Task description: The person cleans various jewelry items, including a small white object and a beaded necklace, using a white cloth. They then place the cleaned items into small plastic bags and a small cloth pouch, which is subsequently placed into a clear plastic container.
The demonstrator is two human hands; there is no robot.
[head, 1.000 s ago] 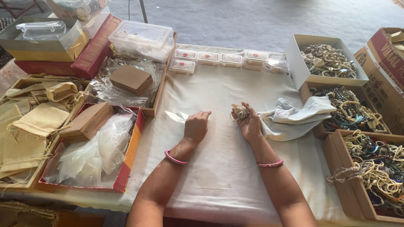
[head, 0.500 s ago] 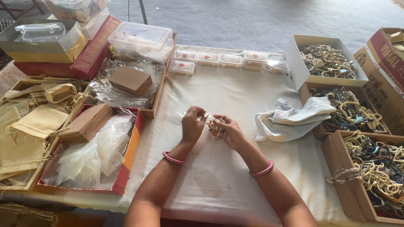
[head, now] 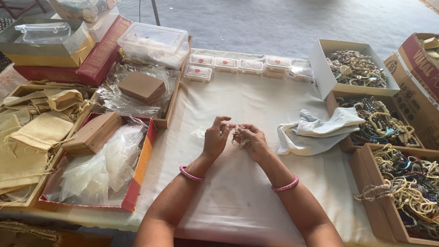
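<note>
While the right hand (head: 254,141) curls around a small beaded piece (head: 239,135), the left hand (head: 216,138) pinches it. Both meet mid-frame over a white cloth-covered table (head: 238,196). Boxes of beads (head: 402,183) line the right edge.

Your two bare forearms reach forward from the bottom edge and angle inward, so your hands meet in the middle. Your left hand (head: 215,139) is raised with the palm turned toward the right, fingers (head: 222,120) loosely curled and spread at the tips. Your right hand (head: 253,142) sits just beside it, back facing up, fingers bent inward in a pinch. The fingertips of both hands touch or nearly touch. Each wrist is bent slightly upward.
</note>
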